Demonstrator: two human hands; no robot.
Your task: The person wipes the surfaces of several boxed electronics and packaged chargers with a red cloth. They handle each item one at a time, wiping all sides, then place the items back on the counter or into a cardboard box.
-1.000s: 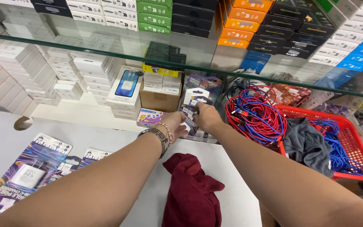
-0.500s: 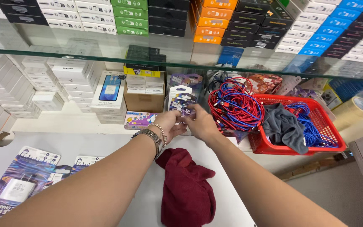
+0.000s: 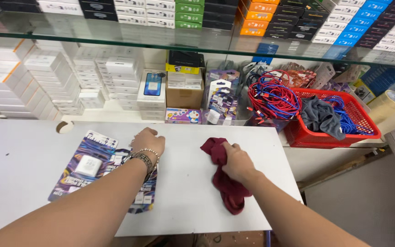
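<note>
My right hand (image 3: pixel 236 161) grips a dark red cloth (image 3: pixel 224 183) that lies crumpled on the white table (image 3: pixel 24 151). My left hand (image 3: pixel 148 141), with bracelets at the wrist, hovers curled over several flat charger packages (image 3: pixel 88 162) spread on the table's left part; it holds nothing that I can see. Behind the table, upright carded packages (image 3: pixel 220 103) stand on a lower shelf.
A red basket (image 3: pixel 366 130) with blue and red cables (image 3: pixel 273 98) and a grey cloth (image 3: pixel 323 116) sits at the right. Stacked white boxes (image 3: pixel 56 77) and a brown carton (image 3: pixel 184 96) fill the shelf behind. A glass shelf (image 3: pixel 115 43) runs above. A tape roll (image 3: pixel 387 100) lies far right.
Both hands have drawn back from the carded packages on the shelf. The right hand has come down onto the red cloth and taken hold of it; the left now hovers over the flat packages.
</note>
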